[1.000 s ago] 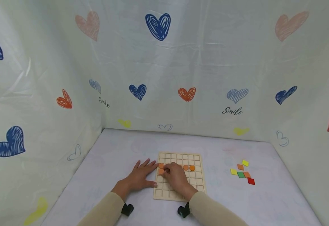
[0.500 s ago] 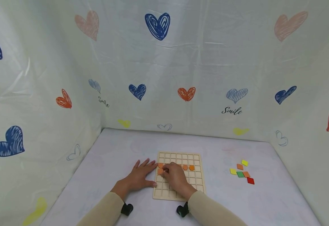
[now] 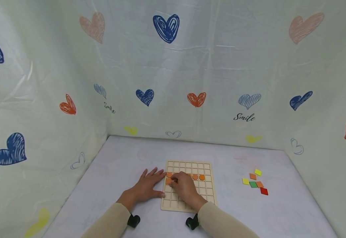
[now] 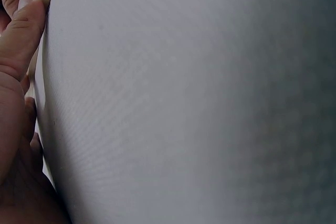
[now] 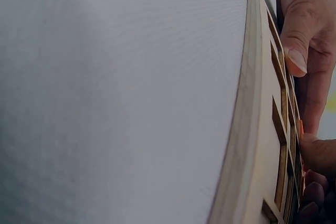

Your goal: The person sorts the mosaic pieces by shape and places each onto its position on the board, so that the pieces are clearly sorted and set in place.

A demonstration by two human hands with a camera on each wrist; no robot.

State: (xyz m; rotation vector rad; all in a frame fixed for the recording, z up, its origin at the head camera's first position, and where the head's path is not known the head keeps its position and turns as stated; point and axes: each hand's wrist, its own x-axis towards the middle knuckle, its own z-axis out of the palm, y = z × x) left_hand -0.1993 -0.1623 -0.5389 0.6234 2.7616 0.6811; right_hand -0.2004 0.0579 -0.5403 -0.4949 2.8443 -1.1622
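A pale wooden grid board (image 3: pixel 173 205) lies flat, with square recesses. My left hand (image 3: pixel 143 187) is spread along its left side, the thumb on the board's edge and the fingertips at the upper left rim. My right hand (image 3: pixel 185 187) bends over the board's left half. Its thumb and index finger pinch at an orange tile (image 3: pixel 168 181) in the left column, partly covered by the fingertips. Directly above that sits another orange piece (image 3: pixel 169 174). Round orange discs (image 3: pixel 201 177) run along the same row to the right, some hidden behind the right hand.
Right of the board lie loose flat tiles: a yellow tile (image 3: pixel 258 172), a green tile (image 3: pixel 253 184), a red tile (image 3: pixel 264 191) and several others. A white sheet with printed hearts (image 3: pixel 196 99) walls in the table's back and sides.
The orange tile at the right fingertips has shifted very slightly to the left. Both hands keep nearly the same place, and the loose tiles lie as before.
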